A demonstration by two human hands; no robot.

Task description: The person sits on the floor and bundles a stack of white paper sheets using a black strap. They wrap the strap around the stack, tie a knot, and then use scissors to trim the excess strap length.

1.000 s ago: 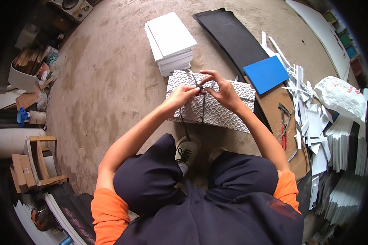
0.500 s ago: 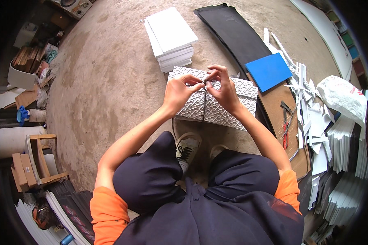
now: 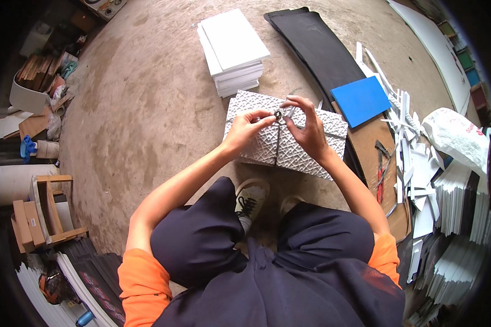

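A bundle of white panels with a raised woven pattern (image 3: pixel 308 150) lies on the floor before my feet. A thin dark strap (image 3: pixel 278 144) crosses it in both directions. My left hand (image 3: pixel 248 129) is closed, pinching the small dark loop of the strap (image 3: pixel 278 115) at the crossing, thumb against forefinger. Right beside the loop, my right hand (image 3: pixel 311 133) has thumb and curled fingers apart, with the panel's pattern showing between them. Its thumb tip is close to the loop; whether it touches I cannot tell.
Beyond the bundle stands a stack of white boards (image 3: pixel 235 41). Long black sheets (image 3: pixel 316 46) lie to its right. A blue board (image 3: pixel 360 101), a brown board (image 3: pixel 368 139), red-handled pliers (image 3: pixel 381 177) and white offcuts (image 3: pixel 417 158) are on the right. A wooden frame (image 3: pixel 54 210) stands left.
My right hand's fingers have spread from the pinch at the strap crossing. My left hand still holds there, and a dark loop now shows. The whole view has shifted slightly.
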